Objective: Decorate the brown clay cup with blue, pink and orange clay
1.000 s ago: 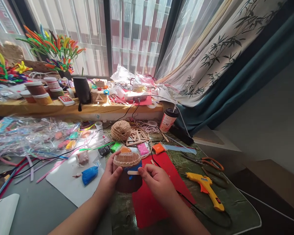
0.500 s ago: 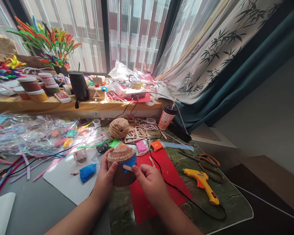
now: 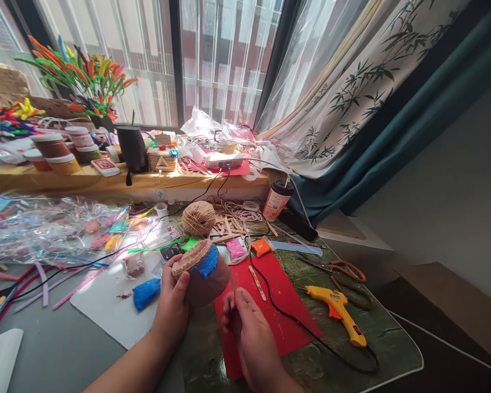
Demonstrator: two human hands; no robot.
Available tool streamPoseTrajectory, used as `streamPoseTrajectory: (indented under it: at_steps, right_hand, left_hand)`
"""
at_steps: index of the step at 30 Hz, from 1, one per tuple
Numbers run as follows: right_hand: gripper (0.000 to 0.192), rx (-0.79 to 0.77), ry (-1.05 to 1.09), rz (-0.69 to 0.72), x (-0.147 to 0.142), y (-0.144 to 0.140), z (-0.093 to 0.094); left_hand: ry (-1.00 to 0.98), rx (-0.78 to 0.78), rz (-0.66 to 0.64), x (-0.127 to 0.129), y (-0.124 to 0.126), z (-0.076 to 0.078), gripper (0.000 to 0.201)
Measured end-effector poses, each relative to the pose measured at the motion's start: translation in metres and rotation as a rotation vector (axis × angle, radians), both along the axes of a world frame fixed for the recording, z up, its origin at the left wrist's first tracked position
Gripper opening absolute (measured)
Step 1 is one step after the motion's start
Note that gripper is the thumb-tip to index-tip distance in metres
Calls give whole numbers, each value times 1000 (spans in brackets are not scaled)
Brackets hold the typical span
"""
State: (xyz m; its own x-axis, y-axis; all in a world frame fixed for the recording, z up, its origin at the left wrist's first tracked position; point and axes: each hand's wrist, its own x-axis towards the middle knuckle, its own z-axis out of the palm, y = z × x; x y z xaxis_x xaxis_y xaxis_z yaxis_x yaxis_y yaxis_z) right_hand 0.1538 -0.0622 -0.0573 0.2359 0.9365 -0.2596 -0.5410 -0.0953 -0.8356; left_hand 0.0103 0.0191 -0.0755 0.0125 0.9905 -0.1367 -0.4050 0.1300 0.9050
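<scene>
My left hand [image 3: 172,305] is wrapped round the left side of a brown pot [image 3: 213,288], which tilts with its rim toward the upper left. A pale braided-looking band runs along that rim. Below the band, a patch of blue clay [image 3: 208,264] is spread on the wall. My right hand [image 3: 251,333] pinches a thin wooden craft stick [image 3: 233,281] between thumb and fingers; its tip is close to the pot's right side, and I cannot tell whether they touch. A packet of blue clay [image 3: 146,293] lies on a white sheet [image 3: 102,305] left of my hands.
Red paper [image 3: 286,316] lies under my right hand, with another craft stick [image 3: 257,283] on it. A yellow glue gun [image 3: 337,308] and its black cable are at right, near pliers [image 3: 347,270]. Behind are a twine ball [image 3: 198,218] and a paper cup [image 3: 278,200].
The pot has tilted over toward the left. My right hand has drawn back toward me and turned, and the stick, earlier against the blue clay, now points upward beside the pot.
</scene>
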Motion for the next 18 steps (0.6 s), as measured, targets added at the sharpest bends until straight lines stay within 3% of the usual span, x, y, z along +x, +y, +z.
streamPoseTrajectory:
  at_steps: [6,18]
  right_hand:
    - [51,38,47,-185,2,6,-7]
    - [44,178,-26,-206,23,14,1]
  left_hand:
    - [95,111,-130,-4,-2,-5,78]
    - [361,249,-179,-11,8,0,55]
